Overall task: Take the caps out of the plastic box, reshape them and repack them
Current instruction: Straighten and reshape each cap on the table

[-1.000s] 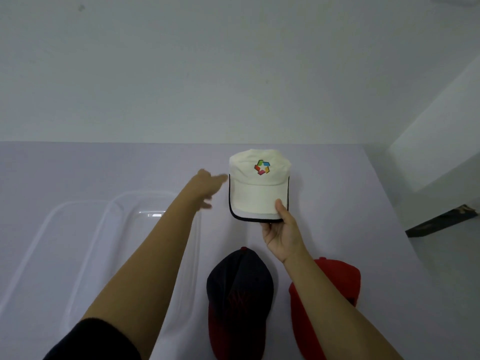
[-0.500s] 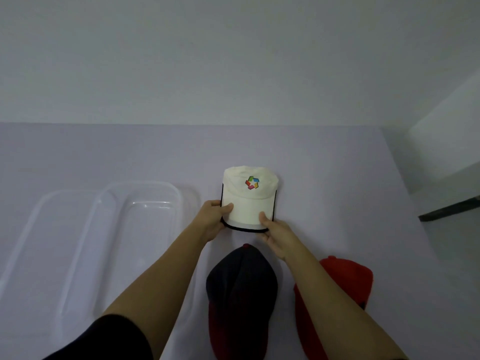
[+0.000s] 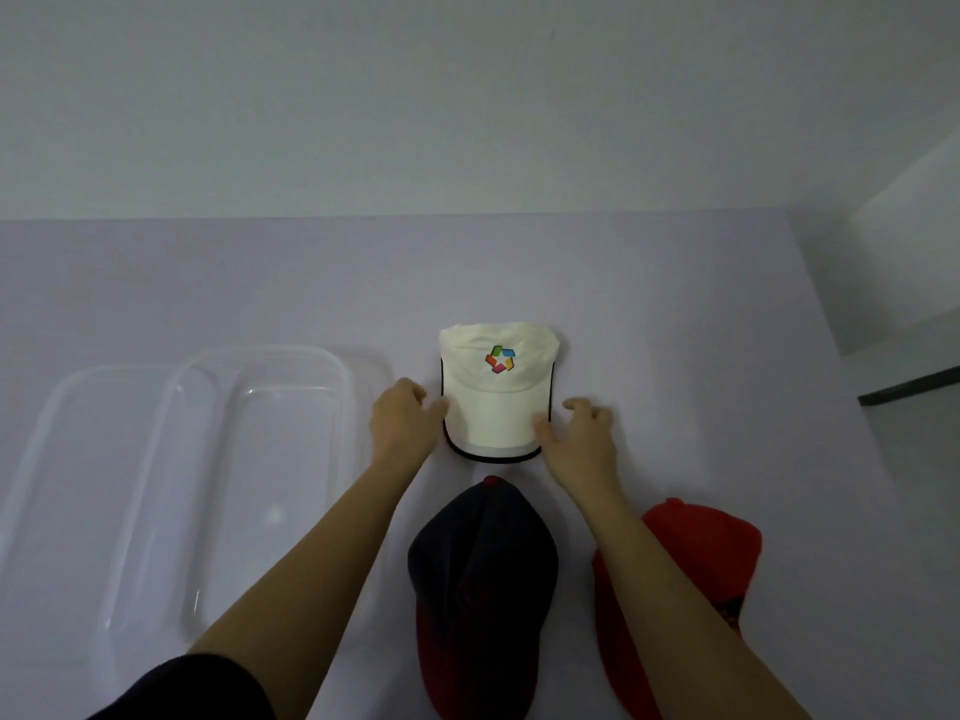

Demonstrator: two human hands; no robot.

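A white cap (image 3: 496,387) with a coloured logo lies flat on the pale table (image 3: 675,330), its black-edged brim pointing toward me. My left hand (image 3: 402,423) rests at the brim's left edge, thumb touching it. At the brim's right edge my right hand (image 3: 579,439) has its thumb against the brim and its fingers spread on the table. Neither hand grips the cap. A dark navy cap (image 3: 483,553) with a red brim lies nearer me, and a red cap (image 3: 701,543) lies to its right, partly hidden by my right forearm. The clear plastic box (image 3: 270,351) stands empty at the left.
A clear lid (image 3: 67,433) lies next to the box on its left side. A white wall rises behind the table. The table's right edge runs down near a dark strip (image 3: 909,389) on the floor side.
The white cap came down from the air onto the table. My left hand joined the right at the brim, then both hands loosened and their fingers spread beside it.
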